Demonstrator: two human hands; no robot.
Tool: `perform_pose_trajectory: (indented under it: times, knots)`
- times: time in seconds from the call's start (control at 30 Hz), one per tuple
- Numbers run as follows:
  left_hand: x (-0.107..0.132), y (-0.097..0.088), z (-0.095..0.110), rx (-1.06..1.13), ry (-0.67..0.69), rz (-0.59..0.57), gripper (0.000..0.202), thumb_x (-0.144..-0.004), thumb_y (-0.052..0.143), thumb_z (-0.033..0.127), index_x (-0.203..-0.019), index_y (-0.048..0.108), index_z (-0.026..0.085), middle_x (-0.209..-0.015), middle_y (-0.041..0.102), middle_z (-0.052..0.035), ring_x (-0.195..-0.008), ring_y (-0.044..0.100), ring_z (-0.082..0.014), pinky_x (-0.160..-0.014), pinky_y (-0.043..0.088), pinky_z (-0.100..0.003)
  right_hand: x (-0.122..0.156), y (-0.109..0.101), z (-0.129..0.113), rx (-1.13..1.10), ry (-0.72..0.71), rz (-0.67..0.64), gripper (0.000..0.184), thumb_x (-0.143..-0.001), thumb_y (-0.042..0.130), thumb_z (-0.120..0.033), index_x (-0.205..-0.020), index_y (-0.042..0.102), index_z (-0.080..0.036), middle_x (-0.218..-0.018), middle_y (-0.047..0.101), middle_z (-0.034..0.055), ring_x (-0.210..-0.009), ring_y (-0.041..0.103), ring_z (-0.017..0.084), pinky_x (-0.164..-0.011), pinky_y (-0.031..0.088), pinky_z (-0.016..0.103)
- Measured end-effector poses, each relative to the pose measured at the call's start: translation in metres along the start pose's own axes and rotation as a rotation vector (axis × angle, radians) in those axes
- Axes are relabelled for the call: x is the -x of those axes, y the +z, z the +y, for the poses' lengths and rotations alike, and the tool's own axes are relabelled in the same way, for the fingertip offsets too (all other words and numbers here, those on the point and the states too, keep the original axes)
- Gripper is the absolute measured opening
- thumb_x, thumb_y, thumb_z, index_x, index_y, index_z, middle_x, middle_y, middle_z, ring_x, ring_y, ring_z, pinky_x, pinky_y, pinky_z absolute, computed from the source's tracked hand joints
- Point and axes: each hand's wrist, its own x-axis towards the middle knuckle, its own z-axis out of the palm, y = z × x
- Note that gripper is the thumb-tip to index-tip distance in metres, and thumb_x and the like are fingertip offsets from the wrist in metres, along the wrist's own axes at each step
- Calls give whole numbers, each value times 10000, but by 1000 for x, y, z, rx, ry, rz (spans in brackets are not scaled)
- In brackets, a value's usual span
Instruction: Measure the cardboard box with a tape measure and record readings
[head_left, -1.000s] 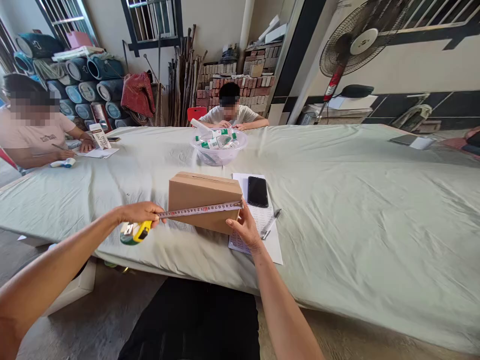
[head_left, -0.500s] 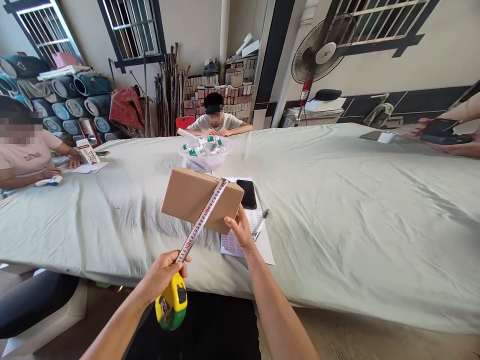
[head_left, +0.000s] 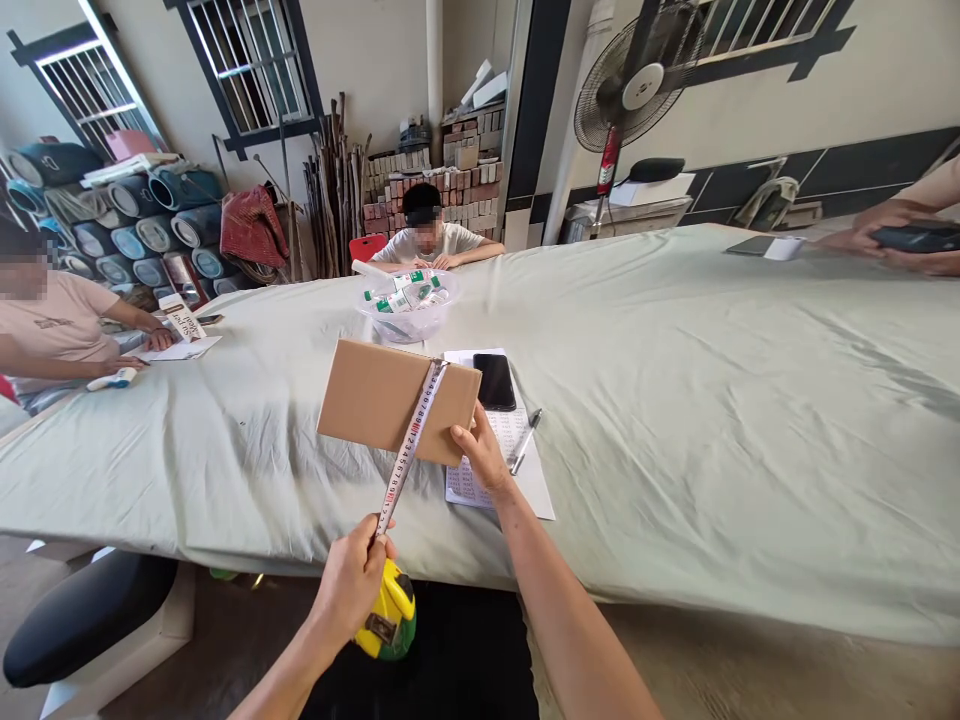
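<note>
A brown cardboard box is tilted up on the cloth-covered table, its broad face turned toward me. My right hand grips the box's near right corner. My left hand is closed on a yellow-green tape measure below the table edge. Its tape blade runs from my left hand up across the box face to the top edge.
A black phone, a printed sheet and a pen lie just right of the box. Behind it stands a clear bowl of small packs. People sit at the left, far end and right edge. A fan stands behind.
The box went from lying flat to tilted up. The tape swung from across its front edge to lengthwise over its face, and my left hand drew the case down toward me.
</note>
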Motion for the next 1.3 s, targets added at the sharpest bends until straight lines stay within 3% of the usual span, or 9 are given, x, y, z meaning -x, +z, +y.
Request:
perform_pose_trajectory:
  times: [0.5, 0.97, 1.17, 1.3]
  knots:
    - [1, 9, 6, 36, -7, -20, 260, -887, 325, 313, -966, 540, 189, -736, 623, -2, -461, 349, -100, -469, 310, -225, 0, 1, 1, -83, 5, -6, 798, -769, 681, -514, -1440, 293, -326, -1208, 644, 60, -1052, 633, 259, -803, 552, 367]
    - [0, 10, 2, 9, 10, -32, 307, -899, 317, 328, -1044, 544, 179, -743, 635, -14, -471, 405, -118, -479, 336, -232, -1, 0, 3, 3, -14, 15, 808, -765, 639, -582, -1443, 290, -314, -1202, 637, 78, -1110, 599, 289, -843, 540, 414]
    - [2, 9, 0, 44, 25, -40, 374, -903, 326, 352, -1116, 568, 163, -739, 625, -19, -481, 426, -122, -483, 337, -237, -1, 4, 0, 20, -140, 52, 902, -741, 680, -576, -1469, 217, -310, -1153, 645, 83, -1075, 609, 263, -909, 501, 441]
    - [2, 10, -10, 53, 39, -48, 388, -907, 338, 381, -1131, 573, 168, -747, 631, -17, -470, 426, -121, -478, 332, -245, -2, 8, 5, 222, -253, 92, 981, -727, 679, -602, -1487, 133, -306, -1307, 546, 104, -1216, 519, 275, -1011, 433, 476]
